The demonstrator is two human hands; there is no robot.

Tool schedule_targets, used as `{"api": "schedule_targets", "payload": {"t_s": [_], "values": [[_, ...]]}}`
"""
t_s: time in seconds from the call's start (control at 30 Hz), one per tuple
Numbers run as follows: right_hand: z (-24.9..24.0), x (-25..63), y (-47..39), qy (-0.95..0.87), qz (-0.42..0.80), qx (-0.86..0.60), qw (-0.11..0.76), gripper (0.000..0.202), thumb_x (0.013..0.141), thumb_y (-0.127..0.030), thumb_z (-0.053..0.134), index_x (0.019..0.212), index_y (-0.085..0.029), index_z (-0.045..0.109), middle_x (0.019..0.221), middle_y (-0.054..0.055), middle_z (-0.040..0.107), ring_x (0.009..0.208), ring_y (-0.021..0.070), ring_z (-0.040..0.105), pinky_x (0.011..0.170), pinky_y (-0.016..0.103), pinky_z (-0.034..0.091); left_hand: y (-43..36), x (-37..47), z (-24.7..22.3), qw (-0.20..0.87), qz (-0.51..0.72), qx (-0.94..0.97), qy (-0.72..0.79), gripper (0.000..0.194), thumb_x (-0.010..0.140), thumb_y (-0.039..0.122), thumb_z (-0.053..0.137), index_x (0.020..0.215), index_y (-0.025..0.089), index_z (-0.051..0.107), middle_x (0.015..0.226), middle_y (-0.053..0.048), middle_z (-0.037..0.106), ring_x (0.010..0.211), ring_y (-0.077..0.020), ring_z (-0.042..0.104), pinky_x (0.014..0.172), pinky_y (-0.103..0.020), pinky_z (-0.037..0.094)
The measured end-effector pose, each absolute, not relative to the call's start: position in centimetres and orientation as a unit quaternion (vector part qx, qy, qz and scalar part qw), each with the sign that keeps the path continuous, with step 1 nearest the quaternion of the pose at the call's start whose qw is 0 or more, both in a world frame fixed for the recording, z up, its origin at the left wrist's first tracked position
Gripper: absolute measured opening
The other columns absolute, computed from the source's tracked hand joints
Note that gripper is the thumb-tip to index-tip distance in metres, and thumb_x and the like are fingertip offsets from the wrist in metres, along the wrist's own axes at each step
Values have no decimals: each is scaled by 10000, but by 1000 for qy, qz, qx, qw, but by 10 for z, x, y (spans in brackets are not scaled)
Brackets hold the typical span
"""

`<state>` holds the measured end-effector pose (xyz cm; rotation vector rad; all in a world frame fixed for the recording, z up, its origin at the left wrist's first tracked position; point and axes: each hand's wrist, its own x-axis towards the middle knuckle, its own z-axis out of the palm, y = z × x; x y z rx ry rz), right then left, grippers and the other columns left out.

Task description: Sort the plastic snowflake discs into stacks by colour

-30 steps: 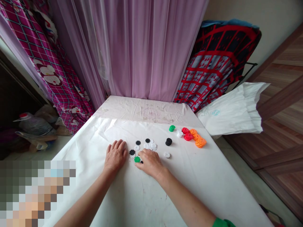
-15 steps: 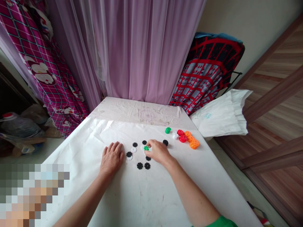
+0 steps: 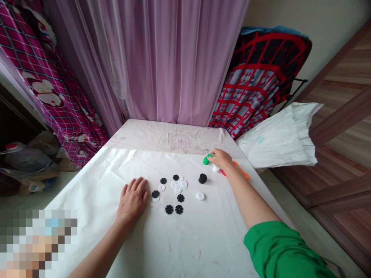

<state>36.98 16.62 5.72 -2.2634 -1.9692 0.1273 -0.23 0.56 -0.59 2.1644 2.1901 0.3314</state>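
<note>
I log as seemingly grouped, toward the tabletop's (image 3: 185, 247) right edge, green pile (image 3: 205, 161) and black stack (image 3: 203, 178); loose mid-tabletop, black discs (image 3: 179, 209) and white discs (image 3: 177, 189); right hand (image 3: 222, 158), fingers pinching green disc (image 3: 210, 155) at its pile; left hand (image 3: 133, 199) resting, fingers slightly spread.

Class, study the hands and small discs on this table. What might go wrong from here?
The green disc held by the right hand might slip beside the green pile. The right forearm partly hides the orange discs, so it could brush them unseen. The black stack might topple if bumped.
</note>
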Motion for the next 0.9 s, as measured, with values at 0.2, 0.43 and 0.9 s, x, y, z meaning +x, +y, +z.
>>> {"api": "schedule_targets", "payload": {"t_s": [0.2,0.43,0.9], "values": [[57,366,165,-653,59,-751,76,353,786,-359,668,1113,-226,677,1100,59,727,986,210,663,775,277,464,6,-3,-8,10,114,702,703,475,952,363,351,1345,216,573,1460,-84,543,1392,-292,408,1156,-511,286],[46,363,90,-635,54,-726,258,189,849,-319,530,882,-238,698,879,32,744,809,185,662,701,266,455,6,-3,-9,4,125,701,702,463,952,359,358,1330,225,588,1449,-83,554,1380,-290,420,1149,-506,291],[-22,259,-63,-704,118,-636,292,232,856,-260,543,1029,-242,696,961,51,712,845,199,676,778,294,506,3,2,-1,33,113,690,714,509,971,367,289,1383,193,531,1520,-94,474,1416,-286,371,1174,-489,242]]}}
